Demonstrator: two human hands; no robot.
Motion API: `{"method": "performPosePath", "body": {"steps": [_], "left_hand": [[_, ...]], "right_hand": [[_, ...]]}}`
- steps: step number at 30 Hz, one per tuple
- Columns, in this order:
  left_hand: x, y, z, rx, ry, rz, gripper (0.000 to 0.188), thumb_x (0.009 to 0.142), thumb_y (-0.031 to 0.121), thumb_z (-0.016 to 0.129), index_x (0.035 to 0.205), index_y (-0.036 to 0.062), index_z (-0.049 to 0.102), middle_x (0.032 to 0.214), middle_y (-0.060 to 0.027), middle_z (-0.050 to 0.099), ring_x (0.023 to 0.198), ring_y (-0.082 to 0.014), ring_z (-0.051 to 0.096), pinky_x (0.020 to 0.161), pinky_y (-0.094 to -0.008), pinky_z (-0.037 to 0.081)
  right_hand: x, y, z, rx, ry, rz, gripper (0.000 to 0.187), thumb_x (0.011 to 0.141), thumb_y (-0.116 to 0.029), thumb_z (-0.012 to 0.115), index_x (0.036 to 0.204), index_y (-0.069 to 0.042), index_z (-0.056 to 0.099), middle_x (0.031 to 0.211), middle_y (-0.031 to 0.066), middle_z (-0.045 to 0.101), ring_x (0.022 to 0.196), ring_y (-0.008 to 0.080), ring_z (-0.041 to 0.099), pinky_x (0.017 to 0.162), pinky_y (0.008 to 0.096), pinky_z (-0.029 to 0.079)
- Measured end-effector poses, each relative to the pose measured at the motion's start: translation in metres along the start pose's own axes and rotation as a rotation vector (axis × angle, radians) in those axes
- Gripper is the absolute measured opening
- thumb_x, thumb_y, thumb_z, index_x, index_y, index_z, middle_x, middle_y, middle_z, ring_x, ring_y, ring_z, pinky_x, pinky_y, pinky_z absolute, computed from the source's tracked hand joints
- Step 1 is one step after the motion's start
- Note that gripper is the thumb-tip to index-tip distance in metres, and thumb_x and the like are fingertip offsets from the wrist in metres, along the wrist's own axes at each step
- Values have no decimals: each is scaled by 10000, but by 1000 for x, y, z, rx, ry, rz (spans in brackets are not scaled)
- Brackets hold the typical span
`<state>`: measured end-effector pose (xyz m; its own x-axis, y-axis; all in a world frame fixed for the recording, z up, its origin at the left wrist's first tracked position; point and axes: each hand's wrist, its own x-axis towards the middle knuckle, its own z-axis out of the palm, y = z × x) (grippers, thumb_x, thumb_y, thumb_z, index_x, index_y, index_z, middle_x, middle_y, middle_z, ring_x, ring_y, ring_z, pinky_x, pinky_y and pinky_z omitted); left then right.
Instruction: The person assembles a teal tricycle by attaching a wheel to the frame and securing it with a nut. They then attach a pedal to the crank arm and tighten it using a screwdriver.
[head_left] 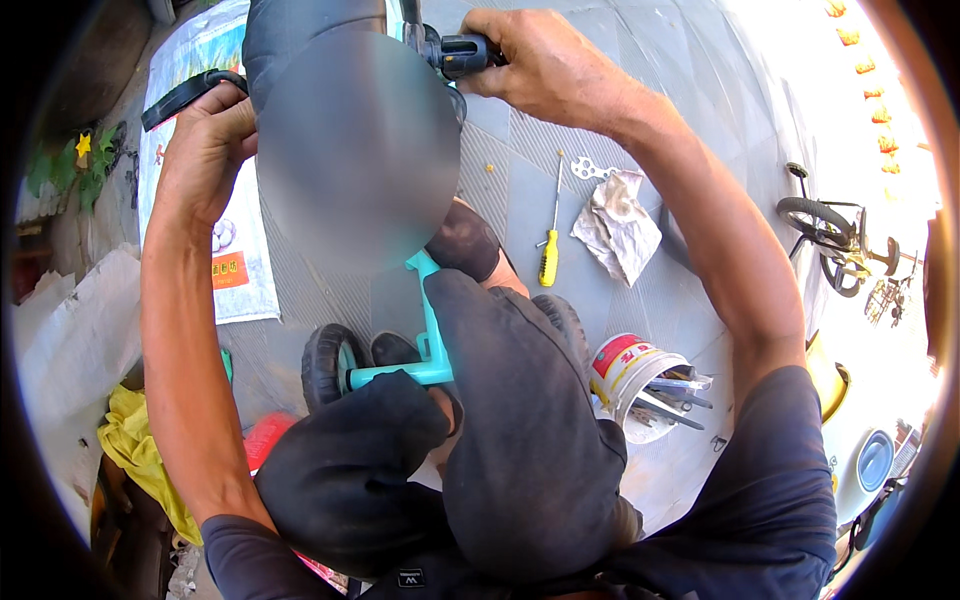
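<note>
Between my arms is a large dark padded piece point(315, 20), its middle smeared by a round blur. My left hand point(205, 140) is closed at its left side, fingers curled around a black curved strap-like piece point(180, 98). At the upper right of the padded piece, my right hand point(550, 70) grips a black handle-like part point(464, 55), fingers wrapped over its end. A turquoise frame point(432, 335) with a chunky black wheel point(332, 366) stands below, between my legs. A second black wheel point(566, 325) is partly hidden behind my knee. The frame's upper part is hidden.
On the grey mat point(380, 295) lie a yellow-handled screwdriver point(549, 255), a flat multi-hole spanner point(592, 168) and a crumpled whitish cloth point(620, 225). A white bucket of tools point(635, 375) is right of my knee. A printed sack point(240, 275) lies left; a small bicycle point(825, 225) stands far right.
</note>
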<state>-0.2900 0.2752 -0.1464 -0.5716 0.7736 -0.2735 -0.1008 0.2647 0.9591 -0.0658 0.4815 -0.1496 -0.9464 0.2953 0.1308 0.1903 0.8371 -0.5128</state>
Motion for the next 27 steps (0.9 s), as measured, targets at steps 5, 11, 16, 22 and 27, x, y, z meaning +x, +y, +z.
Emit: {"method": "performPosePath", "body": {"steps": [5, 11, 16, 22, 27], "left_hand": [[-1, 5, 5, -55, -4, -26, 138, 850, 46, 579, 957, -38, 600, 847, -60, 630, 742, -127, 623, 768, -252, 500], [-2, 5, 5, -52, -2, -25, 126, 865, 54, 573, 946, -41, 593, 871, -73, 639, 776, -130, 633, 788, -254, 504], [0, -3, -4, -22, -30, -18, 132, 861, 56, 583, 943, -48, 593, 889, -81, 642, 793, -134, 634, 805, -256, 504], [-3, -2, -1, -5, -30, 20, 188, 861, 69, 600, 997, -61, 610, 926, -103, 656, 820, -153, 657, 815, -266, 516], [-8, -3, 10, 84, 29, 44, 258, 875, 117, 622, 1075, -46, 614, 954, -109, 665, 868, -167, 671, 820, -264, 519]], "right_hand": [[11, 0, -20, 55, -168, -2, 143, 753, -109, 624, 830, 6, 588, 772, 257, 611, 772, 435, 609, 668, 489, 463], [1, -7, -13, 24, -71, 37, 179, 763, -133, 634, 829, 14, 555, 721, 254, 593, 729, 444, 596, 634, 487, 456], [-1, -20, -13, -43, -20, 28, 205, 775, -159, 660, 788, 17, 554, 701, 236, 603, 688, 414, 610, 616, 471, 470], [-11, -13, 15, -326, 188, -116, 191, 772, -147, 679, 830, -2, 570, 753, 190, 635, 695, 349, 647, 624, 431, 522], [-12, -12, 15, -372, 168, -58, 193, 773, -147, 661, 834, 8, 564, 749, 191, 632, 711, 361, 644, 617, 436, 516]]}}
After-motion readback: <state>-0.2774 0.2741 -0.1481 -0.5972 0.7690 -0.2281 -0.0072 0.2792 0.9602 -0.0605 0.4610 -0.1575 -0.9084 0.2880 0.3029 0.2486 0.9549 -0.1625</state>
